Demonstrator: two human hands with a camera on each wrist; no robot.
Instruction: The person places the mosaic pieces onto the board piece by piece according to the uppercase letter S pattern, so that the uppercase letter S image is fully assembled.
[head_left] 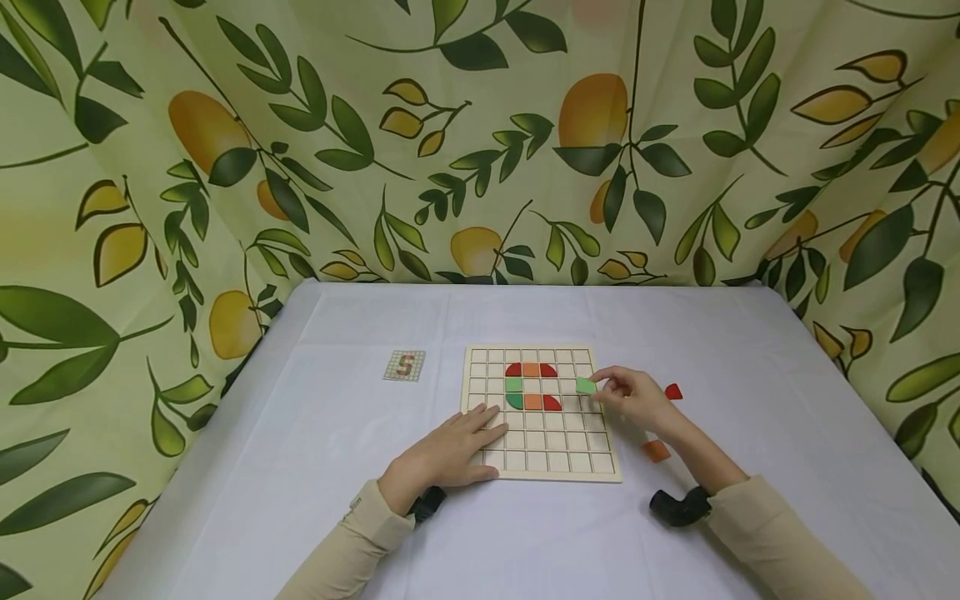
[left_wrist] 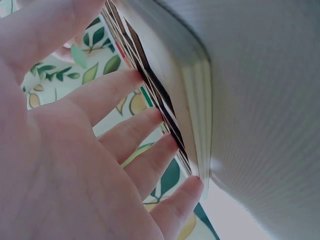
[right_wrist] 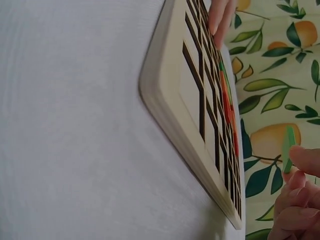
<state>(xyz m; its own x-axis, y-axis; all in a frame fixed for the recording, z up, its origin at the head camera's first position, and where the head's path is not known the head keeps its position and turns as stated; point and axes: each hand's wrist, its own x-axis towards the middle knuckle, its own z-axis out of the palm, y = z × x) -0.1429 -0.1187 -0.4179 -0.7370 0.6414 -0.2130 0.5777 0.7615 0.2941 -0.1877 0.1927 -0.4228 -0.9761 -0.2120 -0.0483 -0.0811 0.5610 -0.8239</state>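
A wooden grid board [head_left: 555, 462] lies flat on the table, with several coloured tiles set in its upper middle cells. They are red quarter-rounds, orange squares, a light green square [head_left: 513, 384] and a dark green quarter-round [head_left: 514, 401]. My left hand [head_left: 453, 448] rests with spread fingers on the board's left side, fingertips touching its surface in the left wrist view. Over the board's right edge, my right hand [head_left: 633, 398] pinches a light green square tile [head_left: 586, 386] between thumb and fingers. The right wrist view shows this green tile [right_wrist: 288, 149] raised off the board.
Right of the board lie a loose red tile [head_left: 673, 391] and an orange tile [head_left: 656, 451], partly beside the right forearm. A small pattern card [head_left: 405, 366] with an S-like figure lies left of the board. A leaf-and-fruit curtain [head_left: 480, 150] hangs behind the white-covered table [head_left: 337, 333].
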